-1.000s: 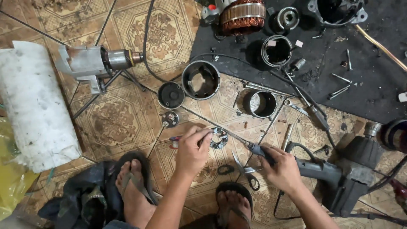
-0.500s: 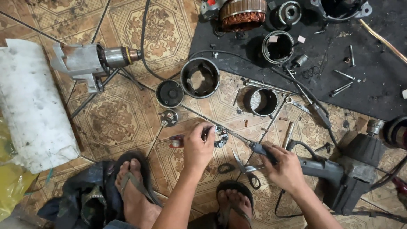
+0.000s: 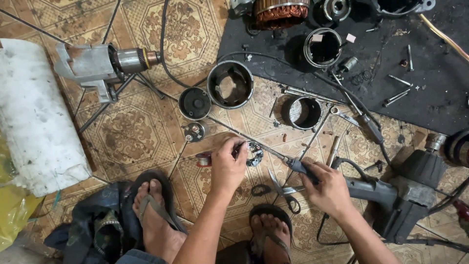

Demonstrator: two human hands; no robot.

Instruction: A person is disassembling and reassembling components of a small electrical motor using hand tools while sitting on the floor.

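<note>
Fingers of the left hand (image 3: 227, 164) pinched a small round metal part (image 3: 254, 152) on the tiled floor (image 3: 132, 132). The right hand (image 3: 328, 188) gripped a soldering iron (image 3: 298, 167), scissors (image 3: 283, 188) just beside; steel rings (image 3: 230, 84) crowded beyond, open tile leftward.

The left hand (image 3: 228, 164) covers most of the small round part (image 3: 255, 154) it pinches; what that part is stays unclear. The copper-wound stator (image 3: 280, 12) is cut off by the top edge. The right hand (image 3: 328, 188) hides the soldering iron's (image 3: 273, 152) grip.
</note>
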